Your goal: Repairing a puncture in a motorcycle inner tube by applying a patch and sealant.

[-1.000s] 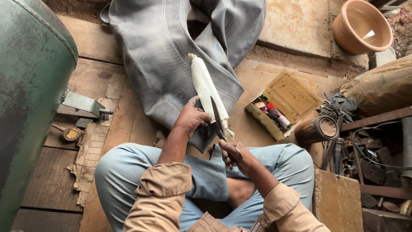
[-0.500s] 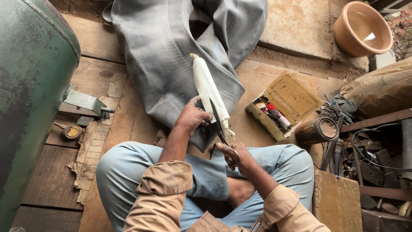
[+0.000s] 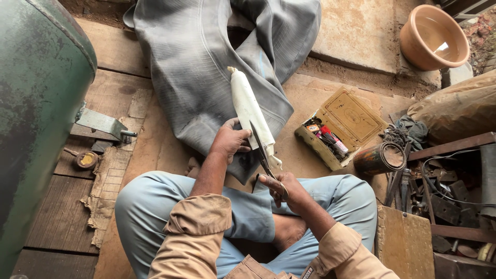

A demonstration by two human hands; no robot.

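Head view: I am watching left hand [image 3: 229,140] gripping white roll [image 3: 250,110] over the tube [image 3: 201,77], right hand [image 3: 281,188] working scissors [image 3: 262,150]; blades risk nicking left fingers.

tan long sleeves w/ cuffs, lt blue trousers, barefoot.

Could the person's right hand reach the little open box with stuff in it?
Probably yes. The right hand holds scissors, but the open box lies on the floor close beyond the right knee, and nothing stands between them.
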